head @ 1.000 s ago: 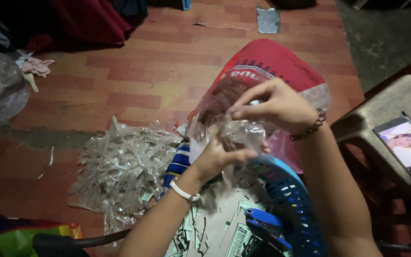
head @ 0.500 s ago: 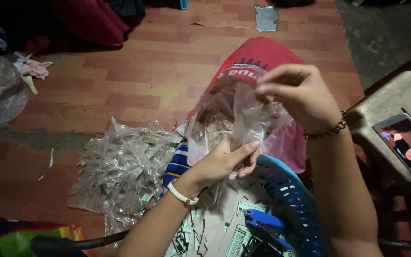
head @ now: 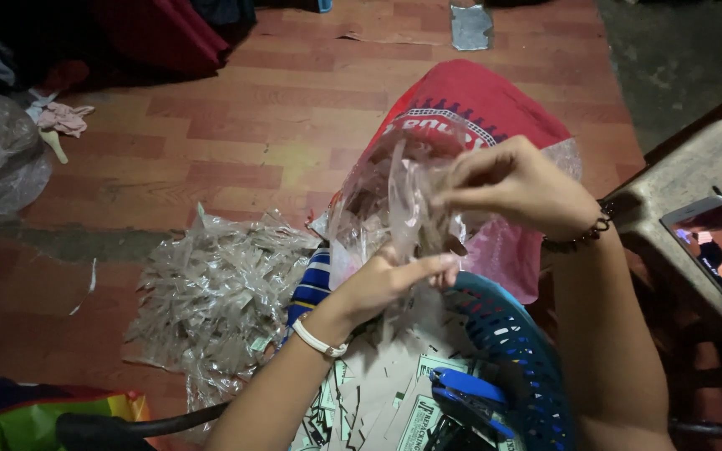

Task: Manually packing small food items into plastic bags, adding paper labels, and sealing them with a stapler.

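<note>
We see 2 hands working a clear plastic bag held up over the lap, above the blue basket. Right hand has fingers pinched together on the bag's upper edge. It sat higher 0.5 s ago and has come down slightly, so the bag hangs lower and more bunched. Left hand is partly inside or under the film, index finger extended flat along the bottom; 1 s ago it was curled tighter. Fingers are now spread, not clamped, and we read it as pressing against the film, not gripping it.

Our read: the bag mouth is being opened or a piece fed in, with right holding and left guiding. Whether anything is inside the bag, we can't tell; the film is too crumpled.

Around it:
- pile of clear wrappers on the floor, left of the knee, unchanged
- printed paper slips in the basket, with a blue stapler-like tool on top
- phone playing video on the stool at right
- red cloth over the knee behind the bag
</note>
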